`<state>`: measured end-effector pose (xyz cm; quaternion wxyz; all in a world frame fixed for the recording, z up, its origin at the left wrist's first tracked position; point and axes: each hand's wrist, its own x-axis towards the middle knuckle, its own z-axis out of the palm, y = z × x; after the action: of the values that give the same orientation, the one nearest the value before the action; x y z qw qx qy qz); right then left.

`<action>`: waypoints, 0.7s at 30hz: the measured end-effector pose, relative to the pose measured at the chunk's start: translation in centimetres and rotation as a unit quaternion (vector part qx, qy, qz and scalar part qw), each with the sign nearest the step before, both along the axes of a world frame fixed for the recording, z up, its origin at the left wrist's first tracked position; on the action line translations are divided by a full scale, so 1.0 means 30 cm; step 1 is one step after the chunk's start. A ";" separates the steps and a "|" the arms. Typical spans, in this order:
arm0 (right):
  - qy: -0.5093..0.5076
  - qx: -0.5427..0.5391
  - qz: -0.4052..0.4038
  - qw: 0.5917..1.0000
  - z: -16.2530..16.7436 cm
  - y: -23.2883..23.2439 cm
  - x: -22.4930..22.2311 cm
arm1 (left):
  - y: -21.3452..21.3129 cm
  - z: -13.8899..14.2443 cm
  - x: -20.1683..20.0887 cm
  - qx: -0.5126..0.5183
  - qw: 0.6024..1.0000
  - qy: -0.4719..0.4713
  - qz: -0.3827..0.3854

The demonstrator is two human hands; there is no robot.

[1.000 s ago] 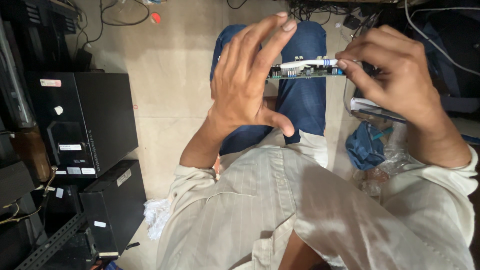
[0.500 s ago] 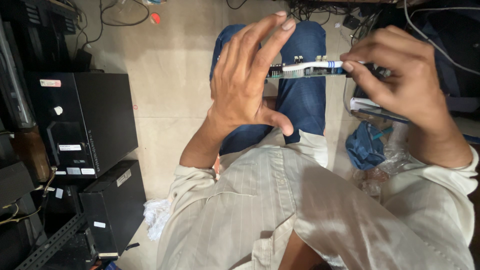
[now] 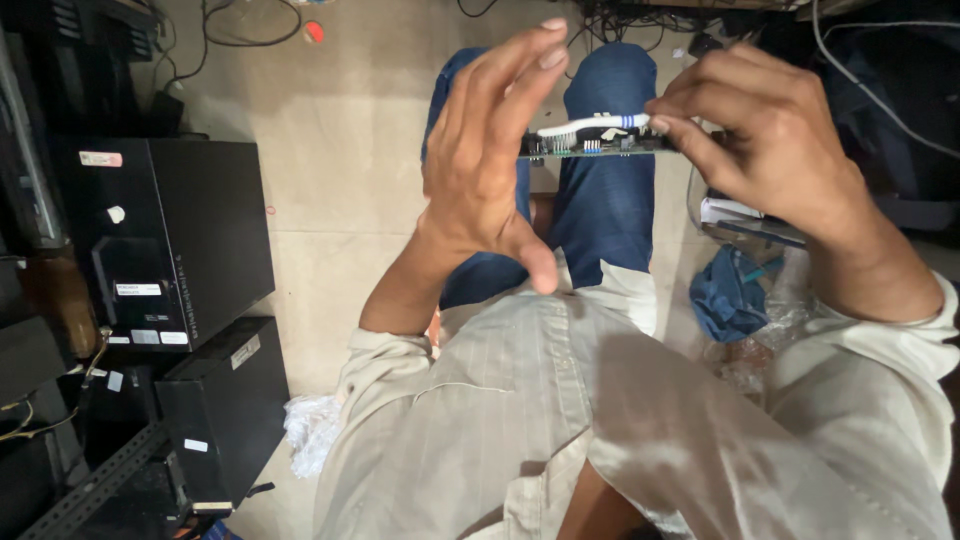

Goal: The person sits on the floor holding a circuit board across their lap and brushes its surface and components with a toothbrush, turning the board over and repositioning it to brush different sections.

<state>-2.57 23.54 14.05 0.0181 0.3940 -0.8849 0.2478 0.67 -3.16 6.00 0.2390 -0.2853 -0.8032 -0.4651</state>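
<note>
Head view: the left hand [image 3: 490, 170] is standing at 12 o'clock with its palm flat against one end of a green board [image 3: 600, 145] seen edge-on, fingers spread and extended, thumb sticking out toward 5 o'clock; it is bracing rather than clasping. The right hand [image 3: 775, 150] at 1 o'clock is pinching a white brush [image 3: 590, 123] in a closed grip and laying it along the board's top edge. The board is hanging between both hands above the jeans [image 3: 605, 215]. Compared with half a second ago, both hands and the board are keeping the same pose, with no shift I can make out. Black cases [image 3: 170, 240] are standing at 9 o'clock, a blue cloth [image 3: 735, 290] lying at 3 o'clock.
</note>
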 end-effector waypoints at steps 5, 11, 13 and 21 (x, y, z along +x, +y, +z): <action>-0.032 -0.019 -0.011 0.999 0.014 0.018 0.022 | 0.012 0.005 -0.003 0.001 1.000 0.015 -0.004; -0.053 -0.039 -0.010 0.998 0.020 0.017 0.026 | 0.009 0.009 0.000 -0.015 1.000 0.003 -0.009; -0.010 0.011 -0.033 0.999 0.004 0.001 0.012 | 0.010 0.011 -0.002 -0.016 1.000 0.004 -0.009; -0.069 -0.072 0.021 0.995 0.019 0.001 0.004 | 0.003 0.015 0.002 -0.003 1.000 0.000 -0.020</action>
<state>-2.44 23.57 14.63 -0.0196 0.3922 -0.8554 0.3377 0.72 -3.08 6.44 0.2289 -0.3016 -0.7988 -0.4675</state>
